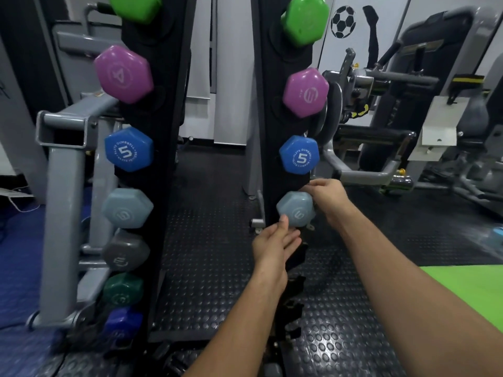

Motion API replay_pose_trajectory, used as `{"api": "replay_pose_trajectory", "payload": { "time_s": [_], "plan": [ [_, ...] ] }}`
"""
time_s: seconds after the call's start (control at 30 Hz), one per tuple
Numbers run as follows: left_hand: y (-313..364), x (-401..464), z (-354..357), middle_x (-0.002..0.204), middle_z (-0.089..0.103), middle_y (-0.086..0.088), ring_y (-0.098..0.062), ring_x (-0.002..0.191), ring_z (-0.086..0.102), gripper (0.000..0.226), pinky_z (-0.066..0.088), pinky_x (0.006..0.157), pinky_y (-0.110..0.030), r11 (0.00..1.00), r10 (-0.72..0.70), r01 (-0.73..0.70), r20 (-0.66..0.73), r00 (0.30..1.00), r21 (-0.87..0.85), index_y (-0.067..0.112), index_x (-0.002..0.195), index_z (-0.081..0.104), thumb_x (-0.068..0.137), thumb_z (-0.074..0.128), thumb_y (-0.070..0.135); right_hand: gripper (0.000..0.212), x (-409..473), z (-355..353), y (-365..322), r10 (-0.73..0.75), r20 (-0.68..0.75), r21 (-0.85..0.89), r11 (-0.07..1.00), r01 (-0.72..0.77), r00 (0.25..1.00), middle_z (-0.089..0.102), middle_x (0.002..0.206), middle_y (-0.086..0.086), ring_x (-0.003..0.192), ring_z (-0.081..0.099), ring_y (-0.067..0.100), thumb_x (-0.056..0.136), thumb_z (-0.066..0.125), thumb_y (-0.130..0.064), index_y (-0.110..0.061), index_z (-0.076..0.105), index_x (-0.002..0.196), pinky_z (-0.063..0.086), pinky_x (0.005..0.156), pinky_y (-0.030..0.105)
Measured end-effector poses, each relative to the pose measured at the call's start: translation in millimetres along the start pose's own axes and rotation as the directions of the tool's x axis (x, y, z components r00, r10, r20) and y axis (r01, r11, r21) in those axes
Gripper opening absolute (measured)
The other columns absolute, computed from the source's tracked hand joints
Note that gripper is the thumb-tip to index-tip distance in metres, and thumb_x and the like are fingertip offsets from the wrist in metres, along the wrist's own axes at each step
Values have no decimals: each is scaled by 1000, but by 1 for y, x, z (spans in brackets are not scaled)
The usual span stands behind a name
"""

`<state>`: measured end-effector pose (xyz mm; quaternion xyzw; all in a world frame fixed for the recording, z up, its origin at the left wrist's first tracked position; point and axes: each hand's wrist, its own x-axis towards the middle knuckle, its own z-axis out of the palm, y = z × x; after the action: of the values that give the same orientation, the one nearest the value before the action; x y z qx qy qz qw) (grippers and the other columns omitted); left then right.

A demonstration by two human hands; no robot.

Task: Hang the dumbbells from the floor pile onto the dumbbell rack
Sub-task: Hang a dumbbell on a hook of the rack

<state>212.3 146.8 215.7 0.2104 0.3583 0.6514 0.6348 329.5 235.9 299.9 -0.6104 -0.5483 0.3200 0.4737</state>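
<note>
Seating pale-blue dumbbell (296,210) on right rack column (275,118) below blue 5: right hand (328,195) fingers curled behind it, left hand (275,247) fingers relaxed beneath; early release risks drop.

Dumbbell rack (272,118) is standing on the floor (212,240) as two upright columns, left and right, gap between. Each column is carrying dumbbells stacked one above another. Right column's lowest hung dumbbell (296,210) is sitting just below the "5" dumbbell (298,156). Right hand (328,195) is touching that lowest dumbbell from its right side; left hand (275,246) is sitting just under it, thumb against its lower edge. Empty hooks are running down the column below the hands. Gym machine (394,104) is standing behind and right of the rack; a metal frame (65,172) is standing left of it.
</note>
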Motion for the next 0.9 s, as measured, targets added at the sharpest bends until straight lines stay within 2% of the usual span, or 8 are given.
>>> {"api": "replay_pose_trajectory", "payload": {
  "time_s": [0.07, 0.2, 0.3, 0.4, 0.5, 0.57, 0.7, 0.9],
  "plan": [
    [-2, -6, -11, 110, 75, -15, -23, 101, 75, 40, 62, 91, -41, 998, 24, -23, -10, 1000, 64, 6, 120, 64, 95, 70, 36, 13, -15, 1, 11, -42, -146, -19, 999, 40, 988, 76, 97, -2, 94, 71, 17, 90, 70, -24, -20, 79, 98, 60, 85, 39],
    [-23, -12, -54, 110, 75, -8, -18, 101, 74, 28, 62, 90, -42, 974, 67, -44, -94, 993, 223, 14, 118, 66, 101, 62, 36, 16, -70, 13, 55, -79, -499, 30, 994, 108, 863, 67, 103, -3, 92, 63, 11, 92, 65, -20, -23, 72, 106, 49, 85, 27],
    [-51, -15, -99, 109, 75, -9, -19, 98, 73, 22, 61, 88, -40, 957, 40, 17, -188, 981, 289, 14, 114, 67, 103, 58, 30, 13, -110, 35, 116, 35, -635, 116, 992, 51, 771, 64, 90, 1, 84, 61, 20, 88, 63, -17, -18, 66, 101, 51, 86, 40],
    [-84, -18, -147, 109, 73, -11, -24, 98, 71, 17, 58, 87, -42, 936, -30, 131, -298, 954, 326, 13, 111, 66, 104, 57, 26, 9, -146, 63, 179, 231, -503, 68, 971, -229, 833, 66, 86, -1, 84, 63, 26, 93, 63, -18, -15, 67, 101, 52, 81, 40],
    [-123, -23, -194, 105, 73, -7, -20, 94, 70, 13, 58, 78, -35, 878, -120, 279, -385, 915, 389, 17, 109, 65, 104, 57, 26, 16, -171, 91, 254, 457, -210, -224, 838, -498, 864, 75, 98, 13, 94, 69, 32, 95, 65, -23, -12, 75, 100, 49, 77, 31],
    [-144, -27, -223, 99, 73, -7, -17, 83, 67, 17, 54, 67, -30, 842, -175, 358, -423, 889, 403, 11, 111, 67, 102, 58, 23, 27, -179, 107, 299, 554, -60, -383, 755, -532, 830, 77, 102, 17, 100, 71, 35, 92, 66, -30, -7, 78, 97, 57, 84, 37],
    [-176, -37, -274, 98, 74, -8, -16, 81, 64, 13, 52, 72, -33, 755, -268, 478, -454, 850, 449, 13, 104, 69, 100, 60, 21, 42, -195, 129, 360, 642, 53, -521, 671, -528, 765, 73, 102, 13, 94, 69, 30, 94, 66, -43, -2, 71, 104, 58, 84, 38],
    [-206, -39, -309, 93, 72, -8, -18, 80, 63, 10, 49, 67, -33, 730, -341, 538, -458, 821, 421, 15, 99, 67, 101, 60, 21, 37, -199, 152, 422, 682, 113, -648, 602, -467, 723, 73, 117, 19, 107, 70, 34, 97, 64, -28, 3, 71, 116, 57, 90, 38]
  ]
}}
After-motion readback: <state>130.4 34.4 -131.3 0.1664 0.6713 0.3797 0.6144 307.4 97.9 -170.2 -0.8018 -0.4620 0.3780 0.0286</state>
